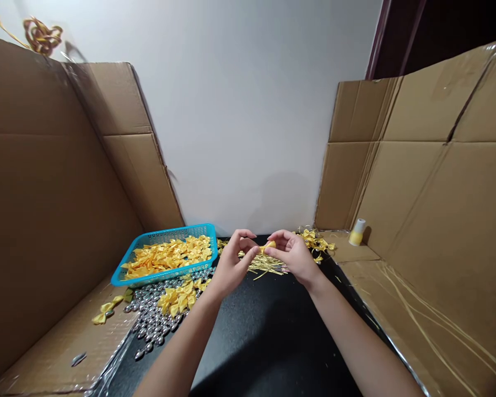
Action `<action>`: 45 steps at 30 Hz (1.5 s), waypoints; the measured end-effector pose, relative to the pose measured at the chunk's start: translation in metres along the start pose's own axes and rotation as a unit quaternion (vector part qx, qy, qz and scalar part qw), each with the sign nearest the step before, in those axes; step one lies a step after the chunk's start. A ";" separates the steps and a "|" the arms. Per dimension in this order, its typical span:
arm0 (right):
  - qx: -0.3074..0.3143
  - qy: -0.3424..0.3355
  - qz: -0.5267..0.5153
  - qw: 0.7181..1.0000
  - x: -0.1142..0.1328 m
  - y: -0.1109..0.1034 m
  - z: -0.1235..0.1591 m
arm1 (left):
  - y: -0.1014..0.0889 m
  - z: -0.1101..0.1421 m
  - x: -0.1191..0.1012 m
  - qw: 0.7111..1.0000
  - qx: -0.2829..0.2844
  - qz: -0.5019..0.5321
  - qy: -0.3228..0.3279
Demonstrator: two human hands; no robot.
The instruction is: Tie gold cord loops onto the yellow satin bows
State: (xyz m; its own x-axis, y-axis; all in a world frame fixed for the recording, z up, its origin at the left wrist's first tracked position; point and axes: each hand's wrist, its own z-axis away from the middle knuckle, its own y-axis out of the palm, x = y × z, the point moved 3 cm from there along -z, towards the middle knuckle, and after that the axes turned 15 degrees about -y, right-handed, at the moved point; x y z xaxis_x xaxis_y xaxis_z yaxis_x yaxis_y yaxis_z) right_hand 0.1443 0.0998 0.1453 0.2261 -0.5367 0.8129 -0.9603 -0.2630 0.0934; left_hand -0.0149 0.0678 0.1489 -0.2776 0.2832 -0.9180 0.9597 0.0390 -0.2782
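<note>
1. Cardboard flanks a black table against a pale wall.
2. Over the table's far part, my left hand and right hand both pinch a small yellow bow between thumbs and fingertips.
3. Should either pinch loosen, I judge the bow could twist or drop among the gold ties.
4. Squeezing too hard might crease it.
5. A careless sweep of my left forearm could scatter the silver beads beside the blue basket.

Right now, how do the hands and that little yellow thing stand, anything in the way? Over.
Right hand pinching yellow ribbon piece, partly hidden. Left hand at its left end. Gold twist ties just beyond; nothing visibly blocking.
</note>
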 end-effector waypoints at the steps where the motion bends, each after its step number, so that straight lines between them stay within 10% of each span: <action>1: -0.004 0.009 -0.008 1.000 -0.002 -0.001 0.000 | 0.000 -0.002 0.002 1.000 0.007 0.020 -0.018; 28: -0.056 0.066 -0.078 0.993 -0.033 0.012 0.005 | 0.012 -0.009 0.017 0.975 -0.045 0.160 -0.150; 45: 0.123 -0.037 0.207 0.970 -0.006 0.009 0.002 | 0.006 -0.014 0.018 0.978 0.007 0.151 -0.146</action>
State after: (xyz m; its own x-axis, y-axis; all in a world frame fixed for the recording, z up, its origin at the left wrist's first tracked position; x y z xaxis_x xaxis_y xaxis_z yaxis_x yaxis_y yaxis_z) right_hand 0.1346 0.0990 0.1399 -0.1512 -0.6915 0.7064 -0.9049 -0.1909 -0.3805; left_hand -0.0136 0.0865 0.1341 0.0153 -0.0056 -0.9999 0.9997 -0.0173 0.0154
